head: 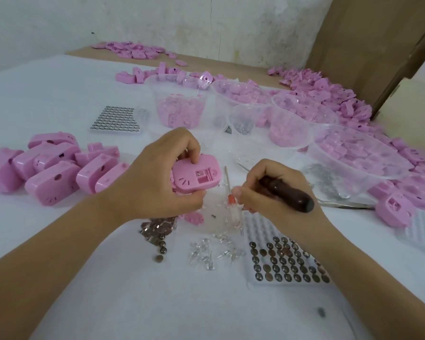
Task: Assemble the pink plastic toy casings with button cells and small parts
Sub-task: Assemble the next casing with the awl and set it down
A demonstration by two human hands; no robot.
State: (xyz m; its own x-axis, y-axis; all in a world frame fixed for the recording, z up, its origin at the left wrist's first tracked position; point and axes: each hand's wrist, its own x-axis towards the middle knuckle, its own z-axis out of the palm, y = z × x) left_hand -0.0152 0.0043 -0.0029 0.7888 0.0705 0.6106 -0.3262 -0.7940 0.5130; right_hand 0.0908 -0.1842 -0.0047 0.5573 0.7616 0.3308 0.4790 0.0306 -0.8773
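Note:
My left hand (157, 177) grips a pink toy casing (196, 174) just above the table, its open battery compartment facing up. To its right, my right hand (268, 190) holds a dark brown wooden tool handle (288, 192); its fingertips sit low by a small red-collared screwdriver (231, 202) lying on the table. A tray of button cells (285, 261) lies under my right wrist. Loose button cells (161, 246) and clear LEDs (211, 251) are scattered in front of me.
Several pink casings (52, 170) are piled at the left. Clear plastic tubs (179, 104) with pink parts stand behind, a large bowl (358, 153) at right. Another cell tray (119, 119) lies further back. Heaps of pink parts (329, 94) line the right edge by cardboard.

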